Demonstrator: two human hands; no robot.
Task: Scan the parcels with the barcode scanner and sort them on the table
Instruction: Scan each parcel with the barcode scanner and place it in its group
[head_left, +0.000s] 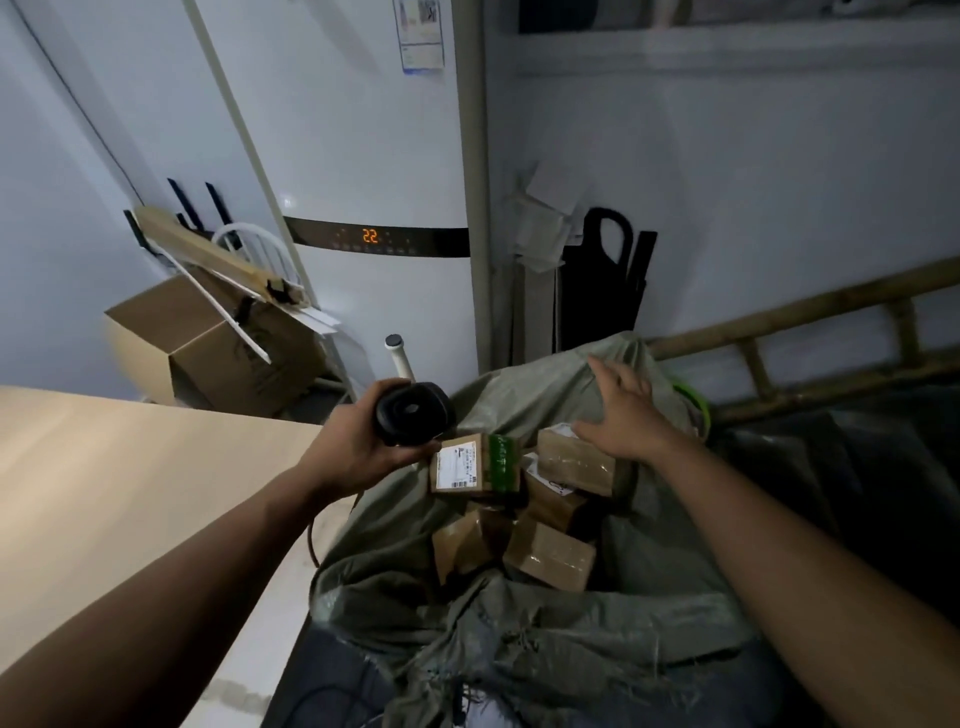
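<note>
My left hand (358, 441) grips a black barcode scanner (413, 413), held just above the table's right corner, its cable hanging down. Beside it an open grey-green woven sack (519, 623) holds several brown cardboard parcels. One parcel with a white label and green tape (475, 465) lies directly under the scanner. My right hand (621, 415) hovers with fingers spread over a taped brown parcel (574, 460) at the sack's far side, fingertips close to the sack's rim. Two more parcels (550, 556) lie lower in the sack.
A light wooden table (130, 493) fills the left. Behind it stand a chair with an open cardboard box (208, 338) and a white floor-standing air conditioner (379, 239) showing 22. A bamboo ladder (831, 332) lies at the right, dark bags beneath it.
</note>
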